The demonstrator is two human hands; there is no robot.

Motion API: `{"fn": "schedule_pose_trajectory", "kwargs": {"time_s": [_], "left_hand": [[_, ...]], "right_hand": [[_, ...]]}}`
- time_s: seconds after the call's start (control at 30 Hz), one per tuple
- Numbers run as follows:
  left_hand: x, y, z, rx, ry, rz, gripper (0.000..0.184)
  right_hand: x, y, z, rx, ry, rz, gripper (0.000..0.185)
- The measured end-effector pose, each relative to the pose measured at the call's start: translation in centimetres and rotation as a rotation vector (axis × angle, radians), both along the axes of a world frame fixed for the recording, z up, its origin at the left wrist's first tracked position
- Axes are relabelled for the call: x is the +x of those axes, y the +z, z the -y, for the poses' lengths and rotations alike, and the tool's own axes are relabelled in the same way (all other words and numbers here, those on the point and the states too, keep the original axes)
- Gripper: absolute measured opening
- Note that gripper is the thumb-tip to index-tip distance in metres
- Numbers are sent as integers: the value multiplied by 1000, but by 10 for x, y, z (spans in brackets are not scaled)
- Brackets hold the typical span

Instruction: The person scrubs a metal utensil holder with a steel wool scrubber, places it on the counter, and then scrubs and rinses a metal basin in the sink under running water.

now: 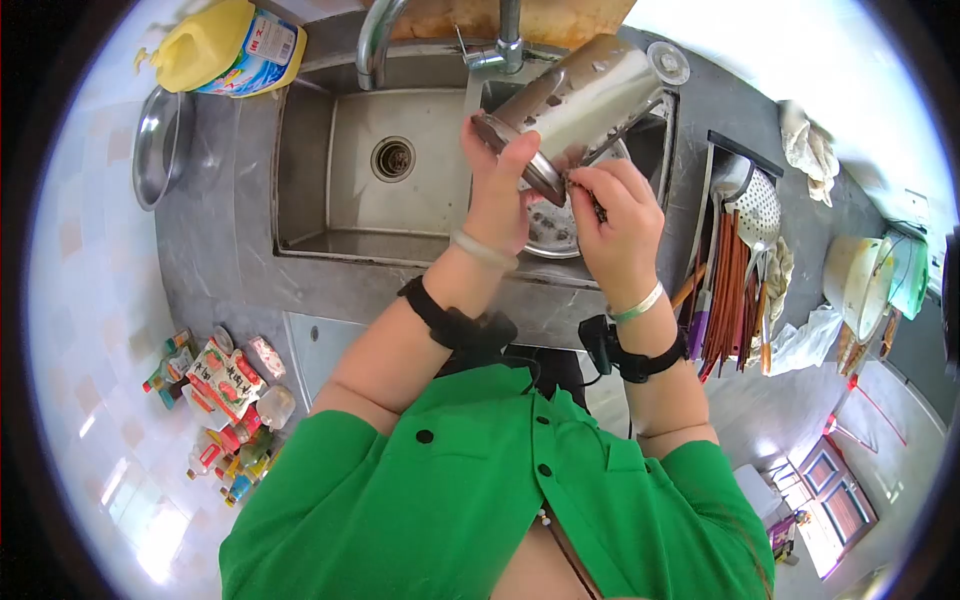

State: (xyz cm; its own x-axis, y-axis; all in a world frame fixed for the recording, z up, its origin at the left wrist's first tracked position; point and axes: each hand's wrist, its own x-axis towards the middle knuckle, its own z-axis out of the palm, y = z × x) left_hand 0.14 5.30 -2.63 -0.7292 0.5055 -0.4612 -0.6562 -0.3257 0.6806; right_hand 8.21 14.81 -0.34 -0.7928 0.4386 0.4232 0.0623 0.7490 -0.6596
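Observation:
A shiny stainless steel jug [585,95] lies tilted over the right sink bowl, with brown patches on its wall and a long handle along its right side. My left hand [500,190] is closed around the rim at its lower-left end. At the right edge of that rim, my right hand [622,215] pinches a small dark wad that looks like steel wool [600,210], partly covered by my fingers. Beneath both hands sits a round metal basin [550,235] with dark specks inside.
To the left are the other sink bowl [345,215], a yellow detergent jug [215,50] and a metal bowl [162,148]. A faucet [508,45] rises behind. On the right stands a utensil rack with chopsticks [728,290] and a skimmer [755,210]. Bottles lie low left.

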Motion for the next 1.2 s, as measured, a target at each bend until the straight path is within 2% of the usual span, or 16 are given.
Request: {"fn": "schedule_pose_trajectory", "kwargs": {"time_s": [0.17, 0.27, 0.37, 0.43, 0.63, 0.73, 0.77, 0.9, 1.0, 1.17, 1.2], "left_hand": [[6, -11, -7, 0, 23, -51, 76], [4, 3, -6, 1, 25, 20, 68], [10, -25, -11, 106, -67, -6, 61], [5, -20, -5, 114, -81, 31, 49], [13, -17, -11, 196, -65, 40, 59], [4, -9, -10, 211, -79, 23, 61], [2, -6, -8, 198, -76, -11, 62], [13, -4, -11, 268, -76, -5, 64], [8, -1, -8, 268, -61, -98, 60], [23, 7, -10, 90, 97, -246, 56], [23, 4, -9, 80, 104, -266, 61]], "right_hand": [[-13, 14, 0, 58, 42, -118, 13], [-2, 7, 3, 44, 57, -76, 16], [-9, 20, 7, 106, 50, -79, 19], [0, 16, 7, 72, 43, -75, 19], [-3, 25, 5, 26, 63, -98, 18], [9, 17, 7, -67, 53, -95, 17], [14, 15, 10, -177, 29, -63, 15], [0, 28, 10, -31, 31, -109, 13], [13, 23, 15, -84, 11, -95, 13], [3, 33, 15, -18, 10, -98, 12], [1, 36, 16, 9, 26, -105, 12]]}}
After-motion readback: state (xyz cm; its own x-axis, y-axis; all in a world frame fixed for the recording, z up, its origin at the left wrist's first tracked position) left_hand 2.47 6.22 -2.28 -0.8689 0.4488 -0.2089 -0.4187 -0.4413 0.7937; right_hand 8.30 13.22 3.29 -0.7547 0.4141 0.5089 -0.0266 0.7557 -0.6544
